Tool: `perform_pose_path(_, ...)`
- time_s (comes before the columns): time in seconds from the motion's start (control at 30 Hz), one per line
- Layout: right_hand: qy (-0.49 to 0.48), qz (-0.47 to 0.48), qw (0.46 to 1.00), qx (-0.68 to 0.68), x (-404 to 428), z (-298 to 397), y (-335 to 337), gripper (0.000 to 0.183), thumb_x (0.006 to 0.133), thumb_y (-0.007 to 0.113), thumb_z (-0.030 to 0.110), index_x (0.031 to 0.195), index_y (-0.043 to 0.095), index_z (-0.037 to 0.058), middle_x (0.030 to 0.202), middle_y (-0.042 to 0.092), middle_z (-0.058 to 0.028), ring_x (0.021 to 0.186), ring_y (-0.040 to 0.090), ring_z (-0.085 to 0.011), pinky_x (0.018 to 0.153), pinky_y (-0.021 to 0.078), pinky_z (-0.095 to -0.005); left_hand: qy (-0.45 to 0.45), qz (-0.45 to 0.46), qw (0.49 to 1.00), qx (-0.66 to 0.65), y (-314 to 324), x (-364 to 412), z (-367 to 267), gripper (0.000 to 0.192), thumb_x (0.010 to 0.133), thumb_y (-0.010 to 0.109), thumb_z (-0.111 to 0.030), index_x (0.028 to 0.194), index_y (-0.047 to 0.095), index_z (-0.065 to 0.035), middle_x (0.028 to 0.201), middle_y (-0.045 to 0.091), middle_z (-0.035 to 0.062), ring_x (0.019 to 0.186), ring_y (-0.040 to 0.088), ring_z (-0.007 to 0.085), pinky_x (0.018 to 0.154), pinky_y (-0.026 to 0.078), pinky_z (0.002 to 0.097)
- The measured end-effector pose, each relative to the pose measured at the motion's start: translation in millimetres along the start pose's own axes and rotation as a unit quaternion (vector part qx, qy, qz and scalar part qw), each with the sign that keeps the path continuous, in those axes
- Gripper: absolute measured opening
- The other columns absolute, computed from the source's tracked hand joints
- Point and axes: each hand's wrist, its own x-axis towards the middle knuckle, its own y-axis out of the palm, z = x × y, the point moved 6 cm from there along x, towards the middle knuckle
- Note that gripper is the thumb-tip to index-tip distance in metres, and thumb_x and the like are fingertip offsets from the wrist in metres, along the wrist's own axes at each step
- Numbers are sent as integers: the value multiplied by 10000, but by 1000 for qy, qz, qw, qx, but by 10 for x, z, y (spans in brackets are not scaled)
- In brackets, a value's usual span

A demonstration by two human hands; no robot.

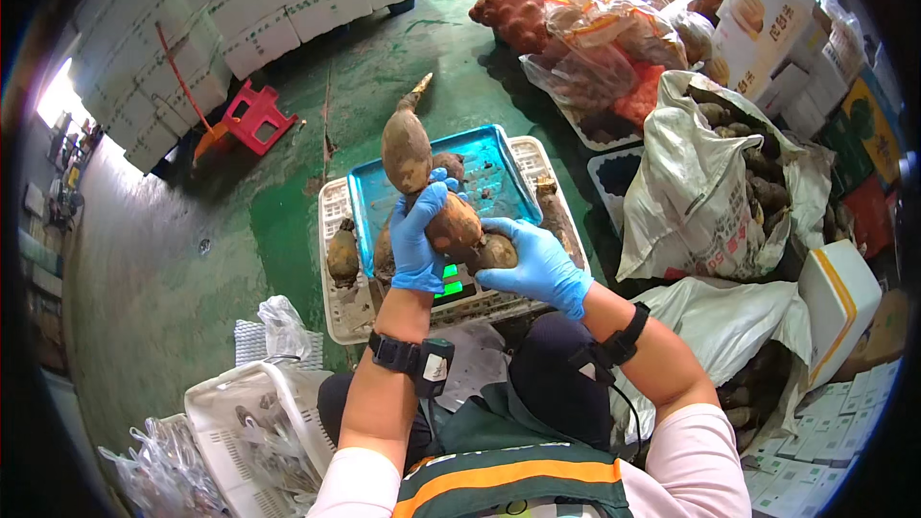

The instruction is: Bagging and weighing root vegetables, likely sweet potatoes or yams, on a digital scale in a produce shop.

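A muddy brown lotus root (406,151) of three segments, with a pointed shoot at its far end, is held over a blue tray (496,158) on a weighing scale. My left hand (421,237), in a blue glove, wraps around its middle. The gloved right hand (536,262) grips the small near segment. Below the hands, a green-lit scale display (450,286) is partly covered. At least one more root piece (450,164) lies in the tray. Under the scale is a white plastic crate (338,309), with a short root (343,255) at its left and a longer root (555,219) at its right.
To the right, a white woven sack (665,194) holds dirty roots, with net and plastic bags (611,29) beyond. A red stool (259,115) and an orange dustpan (209,142) stand by stacked white boxes (252,36). A white basket (223,446) of plastic bags is at lower left.
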Motion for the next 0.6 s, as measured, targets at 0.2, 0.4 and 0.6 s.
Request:
perform_pose_path(0.2,60,-60,996,27,56,-165,29,666,612,724,418,1142,574,44,1014,614,-223,963,601,-336,851,472,-378,31,-107,994,2,-61,170,75,337,758,688,-157,1018,592,35,874,609,106,778,615,237,716,533,362)
perform_pose_path(0.4,44,-111,993,-1,112,-193,50,646,626,711,424,1147,575,67,1023,610,-225,960,593,-357,861,469,-394,21,-136,990,-8,5,199,100,253,747,694,-178,911,615,-3,834,615,73,756,625,186,699,513,315)
perform_pose_path(0.6,42,-198,979,-27,128,-83,-138,634,644,729,425,1168,547,118,946,585,-220,904,590,-384,813,485,-426,42,-136,975,-171,135,291,20,184,761,673,-226,858,581,-99,808,588,27,761,589,174,717,502,317)
